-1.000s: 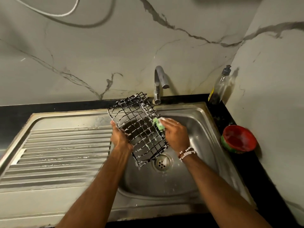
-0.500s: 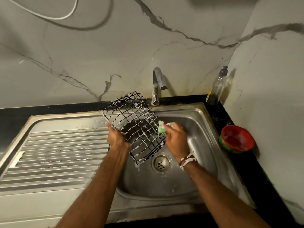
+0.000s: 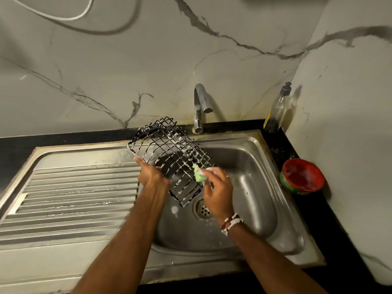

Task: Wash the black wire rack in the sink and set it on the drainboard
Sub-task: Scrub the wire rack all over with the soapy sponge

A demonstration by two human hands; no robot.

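A black wire rack (image 3: pixel 169 153), streaked with white soap foam, is held tilted over the left part of the steel sink basin (image 3: pixel 250 170). My left hand (image 3: pixel 151 174) grips the rack's left rim from below. My right hand (image 3: pixel 217 187) pinches a small green sponge (image 3: pixel 199 174) against the rack's right side, above the drain (image 3: pixel 204 210). The ribbed steel drainboard (image 3: pixel 74 200) lies to the left of the basin.
The tap (image 3: pixel 200 107) stands behind the basin, just right of the rack's far end; no water runs. A clear soap bottle (image 3: pixel 276 111) sits in the back right corner. A red and green bowl (image 3: pixel 302 177) rests on the black counter to the right.
My right hand with the sponge has slid down the rack's right side toward me. The rack's far end has tipped slightly up and back toward the wall.
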